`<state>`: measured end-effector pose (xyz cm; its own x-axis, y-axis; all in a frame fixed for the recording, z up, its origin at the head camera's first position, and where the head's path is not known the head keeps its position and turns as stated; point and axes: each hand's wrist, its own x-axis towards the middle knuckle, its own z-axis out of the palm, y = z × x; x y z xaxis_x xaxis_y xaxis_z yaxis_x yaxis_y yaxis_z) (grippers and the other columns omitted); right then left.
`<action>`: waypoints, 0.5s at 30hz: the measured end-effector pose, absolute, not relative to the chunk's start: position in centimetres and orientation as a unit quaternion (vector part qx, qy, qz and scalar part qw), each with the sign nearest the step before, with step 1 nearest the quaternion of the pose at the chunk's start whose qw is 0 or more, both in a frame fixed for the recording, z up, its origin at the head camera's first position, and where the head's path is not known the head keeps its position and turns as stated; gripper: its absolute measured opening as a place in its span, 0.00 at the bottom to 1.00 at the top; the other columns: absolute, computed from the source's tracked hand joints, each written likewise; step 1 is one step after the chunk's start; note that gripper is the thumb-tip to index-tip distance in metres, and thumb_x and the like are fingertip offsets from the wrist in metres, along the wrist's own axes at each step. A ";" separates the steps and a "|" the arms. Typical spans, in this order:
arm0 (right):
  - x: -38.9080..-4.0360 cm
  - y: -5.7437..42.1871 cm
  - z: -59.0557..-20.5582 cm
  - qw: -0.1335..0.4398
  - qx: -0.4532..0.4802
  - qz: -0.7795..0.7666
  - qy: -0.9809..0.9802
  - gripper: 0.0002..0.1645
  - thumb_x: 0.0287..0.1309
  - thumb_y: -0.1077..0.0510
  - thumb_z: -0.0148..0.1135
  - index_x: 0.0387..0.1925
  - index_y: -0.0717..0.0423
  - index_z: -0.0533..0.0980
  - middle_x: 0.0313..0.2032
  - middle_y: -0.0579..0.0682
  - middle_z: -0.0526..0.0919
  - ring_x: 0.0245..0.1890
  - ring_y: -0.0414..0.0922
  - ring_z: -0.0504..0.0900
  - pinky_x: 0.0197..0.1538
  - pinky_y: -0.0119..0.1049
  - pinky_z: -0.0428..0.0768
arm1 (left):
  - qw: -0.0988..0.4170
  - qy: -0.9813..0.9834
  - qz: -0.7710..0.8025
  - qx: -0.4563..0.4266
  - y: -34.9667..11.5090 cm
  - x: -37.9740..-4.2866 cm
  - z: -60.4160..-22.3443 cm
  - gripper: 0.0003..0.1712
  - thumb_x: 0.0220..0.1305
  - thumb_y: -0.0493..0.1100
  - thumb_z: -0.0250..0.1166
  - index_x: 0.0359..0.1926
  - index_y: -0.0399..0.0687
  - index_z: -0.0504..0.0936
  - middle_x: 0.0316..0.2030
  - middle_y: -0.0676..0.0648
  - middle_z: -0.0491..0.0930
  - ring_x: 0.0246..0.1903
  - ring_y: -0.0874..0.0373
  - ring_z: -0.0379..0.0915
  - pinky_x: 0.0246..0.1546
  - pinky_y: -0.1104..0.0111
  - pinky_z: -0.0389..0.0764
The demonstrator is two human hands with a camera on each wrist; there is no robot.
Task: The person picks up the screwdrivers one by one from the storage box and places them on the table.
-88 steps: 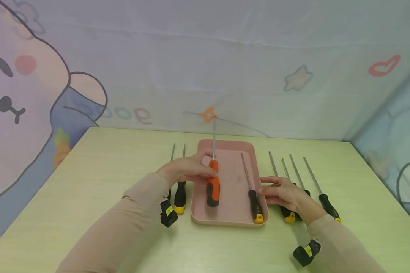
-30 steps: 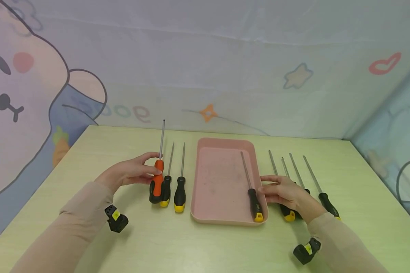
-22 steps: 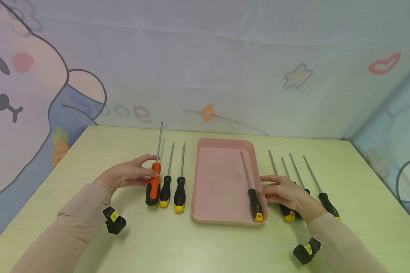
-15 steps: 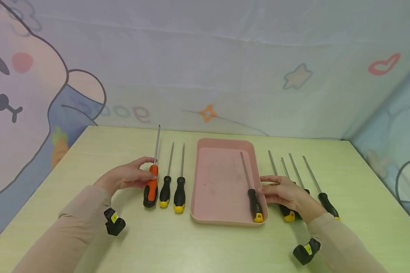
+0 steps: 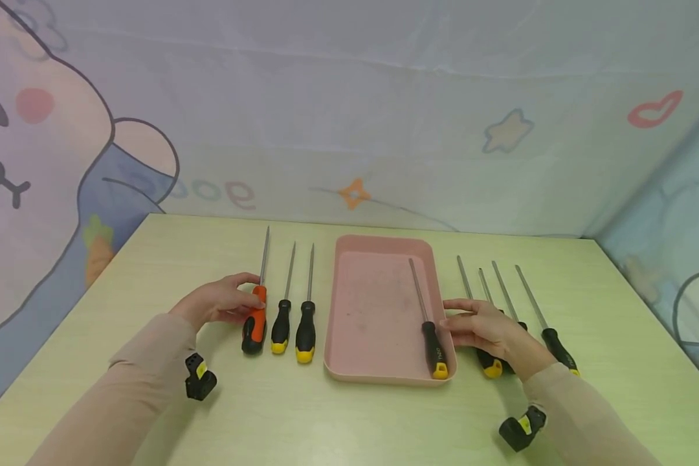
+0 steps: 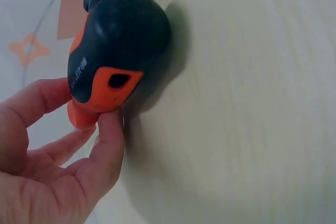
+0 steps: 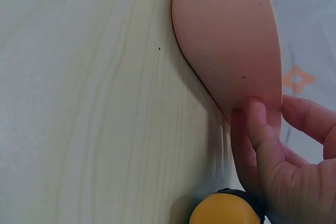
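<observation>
In the head view my left hand (image 5: 224,299) pinches an orange-and-black screwdriver (image 5: 255,327), thumb on top of the handle and fingers below. Its handle butt (image 6: 128,32) looms large in the left wrist view, close to the tabletop; whether it touches cannot be told. Two black-and-yellow screwdrivers, one (image 5: 281,330) nearer and one (image 5: 305,333) farther right, lie beside it. At the pink tray's (image 5: 373,375) right side, my right hand (image 5: 483,330) grips the wall, thumb at the rim and fingers against the outside. One black-and-yellow screwdriver (image 5: 434,349) lies inside the tray.
Several black-handled screwdrivers lie right of the tray, some partly hidden under my right hand, the outermost being this screwdriver (image 5: 558,348). A yellow handle end (image 7: 226,211) shows below the right hand. Behind the pale wooden table (image 5: 338,427) hangs a printed cloth (image 5: 384,129).
My left hand has carried the orange screwdriver from above the tray to the left of the two screwdrivers and lowered it towards the table. The right hand stays at the tray.
</observation>
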<state>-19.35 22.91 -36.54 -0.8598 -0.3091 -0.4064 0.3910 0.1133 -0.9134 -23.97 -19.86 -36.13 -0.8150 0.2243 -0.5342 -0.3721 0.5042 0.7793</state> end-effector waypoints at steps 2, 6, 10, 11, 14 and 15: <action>-19.4 22.9 -36.5 0.264 0.028 -0.665 0.698 0.39 0.60 0.68 0.56 0.66 0.74 0.48 0.43 0.54 0.79 0.38 0.42 0.83 0.45 0.39 0.81 | 0.301 0.816 0.491 -0.045 -19.7 -24.0 -36.1 0.40 0.60 0.37 0.60 0.69 0.37 0.50 0.52 0.35 0.69 0.37 0.55 0.74 0.44 0.64 0.80; -19.4 23.0 -36.5 0.263 0.028 -0.664 0.700 0.39 0.60 0.68 0.55 0.67 0.74 0.48 0.44 0.54 0.79 0.38 0.42 0.82 0.46 0.39 0.81 | 0.300 0.822 0.482 -0.043 -19.4 -24.1 -36.0 0.40 0.58 0.36 0.60 0.68 0.35 0.50 0.48 0.35 0.71 0.33 0.56 0.74 0.41 0.65 0.80; -19.4 22.9 -36.5 0.263 0.028 -0.663 0.700 0.39 0.60 0.68 0.56 0.67 0.74 0.48 0.44 0.54 0.79 0.38 0.42 0.82 0.45 0.39 0.81 | 0.299 0.827 0.474 -0.045 -19.2 -24.1 -35.9 0.40 0.58 0.36 0.59 0.68 0.33 0.50 0.47 0.35 0.71 0.32 0.56 0.74 0.40 0.65 0.81; -19.4 22.9 -36.5 0.263 0.028 -0.662 0.701 0.39 0.60 0.68 0.56 0.67 0.74 0.48 0.43 0.54 0.79 0.38 0.42 0.82 0.45 0.39 0.81 | 0.298 0.827 0.473 -0.045 -19.2 -24.0 -35.9 0.40 0.58 0.36 0.59 0.68 0.33 0.50 0.47 0.35 0.71 0.31 0.56 0.74 0.40 0.65 0.81; -19.3 22.9 -36.5 0.263 0.030 -0.662 0.701 0.39 0.60 0.68 0.56 0.66 0.74 0.48 0.43 0.54 0.79 0.38 0.42 0.82 0.45 0.39 0.81 | 0.296 0.829 0.472 -0.046 -19.1 -24.0 -35.8 0.40 0.59 0.35 0.59 0.67 0.32 0.50 0.47 0.35 0.70 0.31 0.57 0.74 0.38 0.66 0.81; -19.3 22.9 -36.5 0.263 0.031 -0.663 0.700 0.39 0.60 0.68 0.55 0.66 0.74 0.48 0.43 0.53 0.79 0.38 0.42 0.82 0.45 0.39 0.81 | 0.296 0.830 0.471 -0.046 -19.1 -24.0 -35.8 0.40 0.59 0.35 0.59 0.67 0.32 0.50 0.47 0.35 0.70 0.31 0.57 0.74 0.38 0.67 0.81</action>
